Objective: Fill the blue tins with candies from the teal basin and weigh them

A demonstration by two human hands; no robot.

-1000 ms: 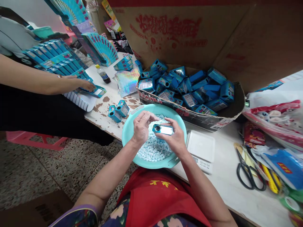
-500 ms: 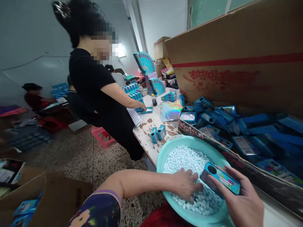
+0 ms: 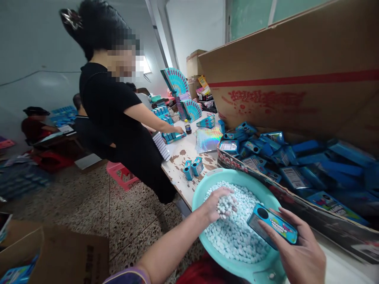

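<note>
My left hand (image 3: pixel 218 202) is cupped, palm up, around a heap of small white candies (image 3: pixel 226 207), just above the turquoise basin (image 3: pixel 197 193). More loose candies (image 3: pixel 241 240) of the same kind fill much of the basin. My right hand (image 3: pixel 304 242) grips a small blue candy box (image 3: pixel 274 225) over the basin's right side. The box is tilted, its printed face up and a dark round spot at its left end. Whether anything is inside the box I cannot tell.
A large carton (image 3: pixel 260 98) of many blue boxes (image 3: pixel 296 177) stands to the right. Two boxes (image 3: pixel 193 169) are on the worn table (image 3: pixel 177 157). A co-worker in black (image 3: pixel 115 118) handles boxes at the table's left. A pink stool (image 3: pixel 122 175) and another carton (image 3: pixel 74 252) are on the floor.
My left hand has risen out of the candies, turned palm up and moved up and left with a handful. My right hand keeps the box in nearly the same place.
</note>
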